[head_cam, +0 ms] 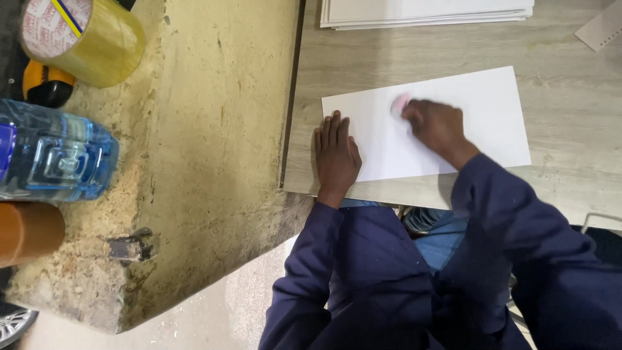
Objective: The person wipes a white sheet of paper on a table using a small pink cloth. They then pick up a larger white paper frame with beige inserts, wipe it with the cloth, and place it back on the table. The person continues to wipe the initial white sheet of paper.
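Note:
A white sheet of paper (453, 104) lies on a pale wood-grain board (570, 97). My left hand (335, 157) rests flat on the sheet's left edge, fingers together and pointing away from me. My right hand (435, 126) is blurred over the middle of the sheet, its fingers pinched on a small pink eraser (400, 102) that touches the paper. Both arms wear dark blue sleeves.
A stack of white sheets (427, 11) lies at the board's far edge. To the left is a dusty sawdust-covered bench (214, 129) with a roll of clear tape (87, 39), a blue plastic water bottle (55, 155), a yellow-black tool (45, 84) and a brown cylinder (29, 232).

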